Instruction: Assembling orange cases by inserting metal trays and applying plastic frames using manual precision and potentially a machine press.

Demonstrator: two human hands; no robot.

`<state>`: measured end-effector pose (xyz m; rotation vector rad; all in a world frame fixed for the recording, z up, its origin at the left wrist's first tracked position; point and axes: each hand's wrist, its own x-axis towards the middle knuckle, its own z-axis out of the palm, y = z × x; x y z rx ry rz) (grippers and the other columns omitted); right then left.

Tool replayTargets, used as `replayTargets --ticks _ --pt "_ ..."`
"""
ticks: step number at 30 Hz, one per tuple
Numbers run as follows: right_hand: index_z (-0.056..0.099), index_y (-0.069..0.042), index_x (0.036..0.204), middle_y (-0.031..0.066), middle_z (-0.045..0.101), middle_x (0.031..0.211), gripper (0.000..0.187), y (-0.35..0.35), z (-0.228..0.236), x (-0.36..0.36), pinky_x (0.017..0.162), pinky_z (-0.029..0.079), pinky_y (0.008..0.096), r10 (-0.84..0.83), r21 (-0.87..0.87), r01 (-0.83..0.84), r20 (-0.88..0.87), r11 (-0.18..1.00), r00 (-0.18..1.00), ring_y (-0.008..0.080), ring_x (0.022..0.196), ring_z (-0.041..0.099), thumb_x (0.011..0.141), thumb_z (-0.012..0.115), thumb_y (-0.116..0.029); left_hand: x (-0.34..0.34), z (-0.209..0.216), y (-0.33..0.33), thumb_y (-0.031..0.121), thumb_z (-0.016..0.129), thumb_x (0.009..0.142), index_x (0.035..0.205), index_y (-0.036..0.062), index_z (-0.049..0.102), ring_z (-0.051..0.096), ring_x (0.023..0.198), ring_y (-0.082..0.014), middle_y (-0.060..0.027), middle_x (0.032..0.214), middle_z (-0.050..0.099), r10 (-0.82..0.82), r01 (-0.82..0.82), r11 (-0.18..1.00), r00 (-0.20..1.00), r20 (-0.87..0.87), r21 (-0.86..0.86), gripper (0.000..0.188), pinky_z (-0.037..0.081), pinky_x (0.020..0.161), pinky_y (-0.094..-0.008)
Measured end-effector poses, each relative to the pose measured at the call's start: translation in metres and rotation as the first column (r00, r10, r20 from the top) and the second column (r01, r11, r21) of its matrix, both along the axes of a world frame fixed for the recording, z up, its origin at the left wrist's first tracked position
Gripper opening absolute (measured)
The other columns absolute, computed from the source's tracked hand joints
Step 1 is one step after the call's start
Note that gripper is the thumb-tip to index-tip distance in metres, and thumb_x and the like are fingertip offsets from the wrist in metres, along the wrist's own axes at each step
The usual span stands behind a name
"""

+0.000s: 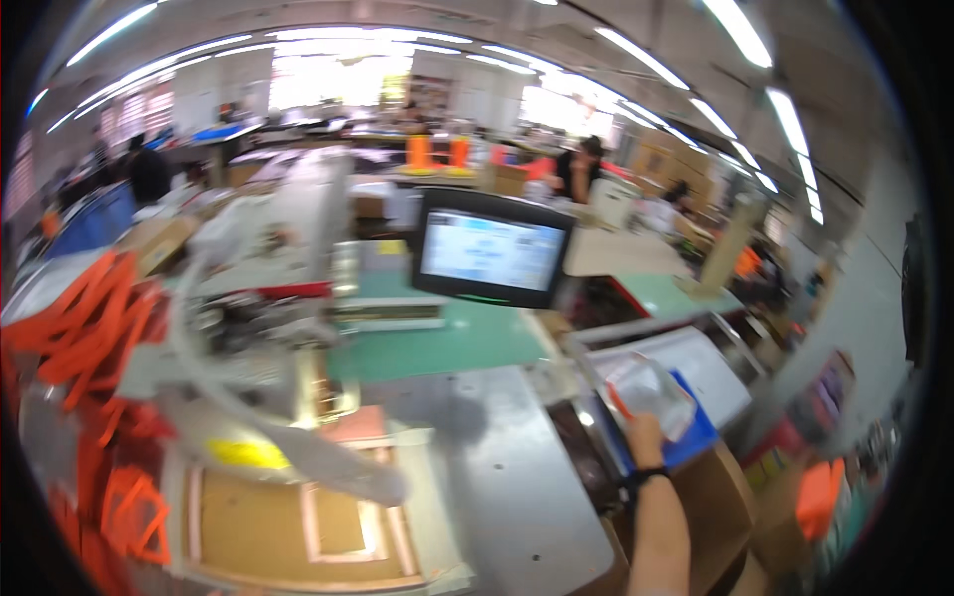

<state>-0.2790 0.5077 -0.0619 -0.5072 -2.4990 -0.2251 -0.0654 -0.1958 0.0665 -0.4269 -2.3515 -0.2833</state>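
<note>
my right hand [646,435] is at a whitish plastic bag [668,399]; i can't tell if fingers grip it. a loose pinch could drop it.

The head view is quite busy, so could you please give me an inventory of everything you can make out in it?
White bag: one, whitish with orange edging, right
Blue tray: one, blue, under the bag
Cardboard box: one, brown, lower right
Screen: one, black-framed, centre
Green surface: one, green, below the screen
Metal plate: one, grey, lower centre
Framed board: one, brown, lower left
Tube: one, whitish, above the board
Orange straps: many, orange, left
Spools: two, orange, background
Ceiling lights: several, white, overhead
People: at least two, dark-clothed, background
Smaller items: uncountable, blurred
Right hand: one, black wristband, at the bag
Left hand: not in view
</note>
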Motion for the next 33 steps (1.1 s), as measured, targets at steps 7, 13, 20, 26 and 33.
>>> replayTargets --ticks 7,13,20,26,33 --pt "0.066 0.003 0.108 0.0190 0.066 0.102 0.021 0.023 0.030 0.055 0.079 0.052 0.0415 0.190 -0.274 -0.249 -0.225 0.929 0.956 0.0307 0.089 0.065 0.090 0.060 -0.005 -0.005 -0.003 -0.002 0.017 0.060 0.084 0.095 0.0096 0.069 0.062 0.098 -0.0260 -0.0063 0.106 0.068 -0.015 0.015 0.997 1.000 -0.002 0.079 0.016 0.046 0.090 -0.0442" --pt "0.067 0.001 0.113 0.0149 0.069 0.106 0.022 -0.224 0.223 0.187 0.086 0.051 0.0346 0.623 -0.609 -0.526 -0.067 0.593 0.780 0.0252 0.093 0.065 0.092 0.060 -0.002 -0.003 0.017 -0.006 0.015 0.064 0.085 0.098 0.0085 0.070 0.062 0.098 -0.0277 -0.0085 0.106 0.068 -0.145 0.143 0.945 0.989 -0.016 0.294 0.016 0.045 0.091 -0.0432" --pt "0.067 0.005 0.103 0.0174 0.068 0.090 0.022 -0.387 0.250 0.216 0.074 0.049 0.0337 0.969 -0.848 -0.527 -0.083 0.053 0.231 0.0260 0.081 0.066 0.093 0.058 -0.013 0.020 0.050 -0.094 0.011 0.068 0.082 0.113 0.0052 0.065 0.063 0.101 -0.0311 -0.0124 0.114 0.065 0.212 -0.257 0.951 0.947 0.242 0.171 0.031 0.051 0.086 -0.0413" --pt "0.067 0.003 0.102 0.0166 0.068 0.089 0.016 -0.437 0.214 0.221 0.075 0.049 0.0346 0.940 -0.939 -0.339 -0.168 -0.060 0.298 0.0289 0.082 0.066 0.090 0.060 -0.006 0.018 0.146 -0.130 0.007 0.064 0.083 0.112 0.0016 0.064 0.063 0.097 -0.0319 -0.0154 0.109 0.064 0.151 -0.199 0.744 0.980 0.129 0.638 0.029 0.051 0.085 -0.0395" --pt "0.068 0.000 0.103 0.0164 0.069 0.093 0.016 -0.483 0.215 0.207 0.079 0.050 0.0354 0.984 -0.909 -0.416 -0.085 -0.012 0.157 0.0321 0.088 0.066 0.089 0.061 -0.003 -0.014 0.159 -0.175 0.010 0.064 0.086 0.119 0.0017 0.062 0.063 0.096 -0.0317 -0.0154 0.109 0.064 0.247 -0.300 0.923 0.943 0.225 0.242 0.034 0.050 0.087 -0.0400"
